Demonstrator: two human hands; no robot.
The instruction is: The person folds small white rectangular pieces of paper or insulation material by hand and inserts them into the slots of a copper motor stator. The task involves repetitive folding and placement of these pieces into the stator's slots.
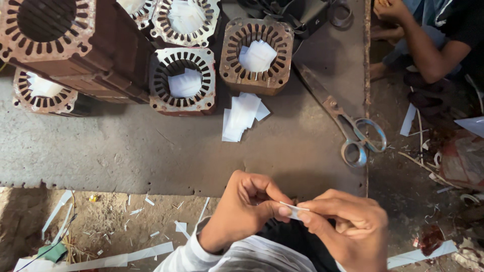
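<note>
Both hands meet at the near edge of the view, pinching one small white paper strip [294, 208] between them. The left hand [247, 204] grips the strip's left end between thumb and curled fingers; the right hand [348, 226] grips its right end between thumb and forefinger. The strip is held in the air just in front of the near edge of the grey tabletop [151, 151], above the person's lap. On the tabletop, farther off, a loose pile of white paper slips [243, 116] lies near the middle. Just beyond it stands a rusty slotted stator core [257, 55] with white paper inside, and to its left a second core [182, 80] also holds paper. More cores stand at the far left, one large core [60, 45] lying tilted over another. To the right of the pile, big scissors [343, 126] lie diagonally, their handles close to the tabletop's right edge. Paper scraps [126, 242] litter the floor at the near left. At the far right, another person's arm [428, 45] reaches in.
</note>
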